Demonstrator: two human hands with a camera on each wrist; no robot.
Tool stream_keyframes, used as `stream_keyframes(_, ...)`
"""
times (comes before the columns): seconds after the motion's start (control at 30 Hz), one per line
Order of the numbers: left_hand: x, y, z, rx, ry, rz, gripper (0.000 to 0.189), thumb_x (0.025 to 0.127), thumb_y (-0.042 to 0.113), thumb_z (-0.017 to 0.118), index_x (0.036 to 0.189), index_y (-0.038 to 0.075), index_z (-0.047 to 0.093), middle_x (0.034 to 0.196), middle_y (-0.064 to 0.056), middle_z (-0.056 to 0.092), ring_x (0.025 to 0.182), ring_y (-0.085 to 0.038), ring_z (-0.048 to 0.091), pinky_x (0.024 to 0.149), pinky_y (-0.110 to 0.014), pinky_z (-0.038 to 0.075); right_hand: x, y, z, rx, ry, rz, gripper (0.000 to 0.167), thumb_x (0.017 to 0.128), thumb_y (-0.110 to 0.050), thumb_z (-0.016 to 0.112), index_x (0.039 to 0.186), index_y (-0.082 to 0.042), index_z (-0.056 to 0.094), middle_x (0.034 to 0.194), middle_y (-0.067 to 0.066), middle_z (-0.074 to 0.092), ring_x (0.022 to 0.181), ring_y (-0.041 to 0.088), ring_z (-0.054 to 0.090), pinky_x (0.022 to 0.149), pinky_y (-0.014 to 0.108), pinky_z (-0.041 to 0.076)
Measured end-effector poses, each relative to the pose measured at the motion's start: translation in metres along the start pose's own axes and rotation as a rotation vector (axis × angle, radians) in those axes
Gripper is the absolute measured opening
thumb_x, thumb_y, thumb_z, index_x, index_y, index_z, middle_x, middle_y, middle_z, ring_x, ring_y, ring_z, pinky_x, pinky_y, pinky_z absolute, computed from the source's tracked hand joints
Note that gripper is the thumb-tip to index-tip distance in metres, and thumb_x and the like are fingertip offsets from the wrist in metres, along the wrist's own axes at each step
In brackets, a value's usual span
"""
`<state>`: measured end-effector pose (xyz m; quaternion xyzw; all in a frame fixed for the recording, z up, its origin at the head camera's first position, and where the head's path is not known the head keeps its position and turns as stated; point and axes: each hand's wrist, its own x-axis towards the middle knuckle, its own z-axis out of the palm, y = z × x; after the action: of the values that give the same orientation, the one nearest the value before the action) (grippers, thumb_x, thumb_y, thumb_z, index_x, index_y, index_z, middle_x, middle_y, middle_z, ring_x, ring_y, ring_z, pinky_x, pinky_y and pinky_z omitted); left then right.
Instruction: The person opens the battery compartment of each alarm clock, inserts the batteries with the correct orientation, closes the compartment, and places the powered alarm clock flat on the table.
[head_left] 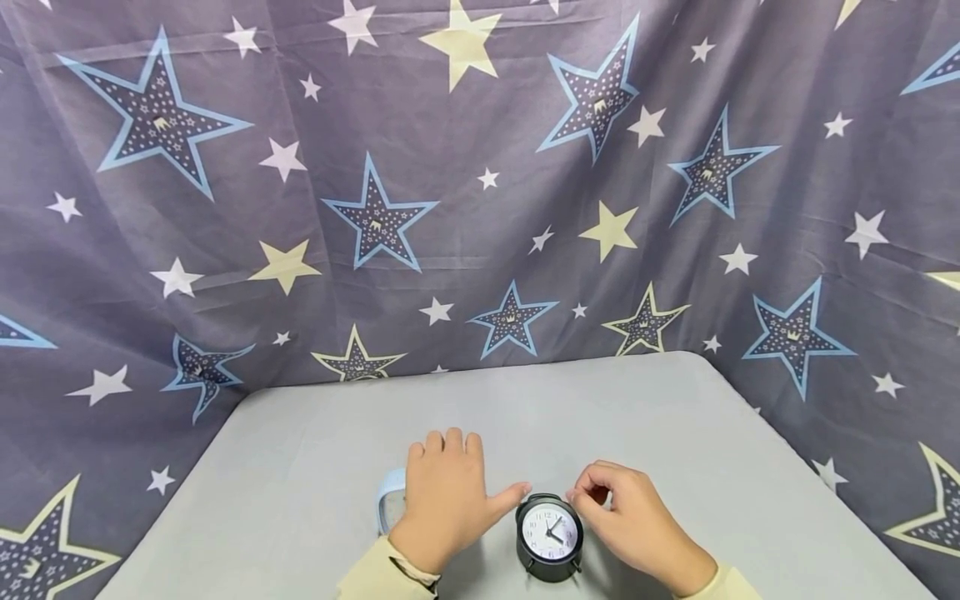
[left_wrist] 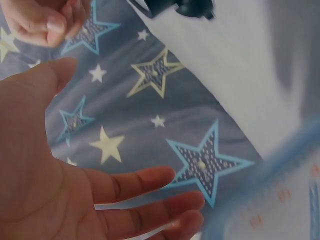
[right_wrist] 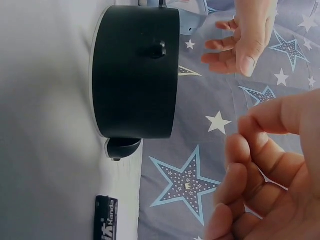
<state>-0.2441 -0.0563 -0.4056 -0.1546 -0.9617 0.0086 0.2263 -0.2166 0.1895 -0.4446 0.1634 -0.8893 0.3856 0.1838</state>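
Observation:
A black round alarm clock (head_left: 550, 533) with a white face lies face up on the table between the hands. To its left, my left hand (head_left: 447, 500) is palm down with its fingers spread, the thumb tip close to the clock's rim. My right hand (head_left: 630, 517) is at the clock's upper right, fingers loosely curled and nothing visible in them. In the right wrist view that hand (right_wrist: 270, 175) is apart from the clock's black side (right_wrist: 135, 75). A light-blue rounded frame (head_left: 390, 492) is partly hidden by the left hand; orange marks show on its pale face (left_wrist: 280, 210).
The grey-white table (head_left: 337, 433) is backed by a dark curtain (head_left: 450, 225) printed with stars. A small black battery-like piece with white lettering (right_wrist: 106, 220) lies on the table near the clock in the right wrist view.

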Motion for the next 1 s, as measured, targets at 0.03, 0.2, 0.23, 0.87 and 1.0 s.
stream_keyframes(0.03,0.0,0.003,0.0,-0.006,-0.007,0.01,0.088,0.076,0.093,0.048,0.094,0.009,0.063,0.084,-0.008,0.056,0.081,-0.029,0.052,0.073,-0.045,0.042,0.0,0.0,0.0,-0.002,0.003,0.0,0.031,0.088,-0.014,0.079,0.073,-0.036,0.063,0.074,-0.022,0.059,0.07,0.0,0.054,0.062,0.021,0.045)
stream_keyframes(0.2,0.0,0.018,0.003,-0.021,-0.039,0.056,0.086,0.077,0.094,0.046,0.094,0.01,0.063,0.082,-0.006,0.055,0.078,-0.028,0.049,0.072,-0.043,0.041,0.001,0.001,-0.001,-0.007,0.012,0.007,0.031,0.087,-0.012,0.078,0.073,-0.035,0.064,0.075,-0.022,0.059,0.07,0.0,0.054,0.062,0.021,0.045)
stream_keyframes(0.23,0.0,0.02,0.004,-0.017,-0.045,0.065,0.087,0.078,0.094,0.045,0.093,0.011,0.062,0.082,-0.006,0.054,0.077,-0.027,0.049,0.072,-0.043,0.042,0.001,0.002,-0.001,-0.007,0.011,0.008,0.031,0.087,-0.012,0.078,0.074,-0.036,0.064,0.075,-0.022,0.059,0.07,0.0,0.054,0.062,0.021,0.045)
stream_keyframes(0.87,-0.002,0.055,0.015,0.012,-0.129,0.121,0.09,0.077,0.098,0.038,0.093,0.013,0.062,0.08,-0.004,0.055,0.071,-0.026,0.055,0.064,-0.04,0.044,0.0,0.002,-0.003,0.005,-0.004,0.005,0.027,0.088,-0.012,0.077,0.074,-0.033,0.066,0.074,-0.022,0.06,0.069,0.0,0.055,0.061,0.021,0.046)
stream_keyframes(1.0,-0.001,0.06,0.014,0.024,-0.176,0.124,0.096,0.075,0.101,0.029,0.091,0.013,0.061,0.079,-0.004,0.054,0.068,-0.026,0.054,0.062,-0.04,0.044,0.0,0.002,-0.003,0.013,-0.014,0.016,0.026,0.088,-0.013,0.077,0.074,-0.032,0.066,0.074,-0.021,0.06,0.068,0.0,0.056,0.061,0.022,0.046)
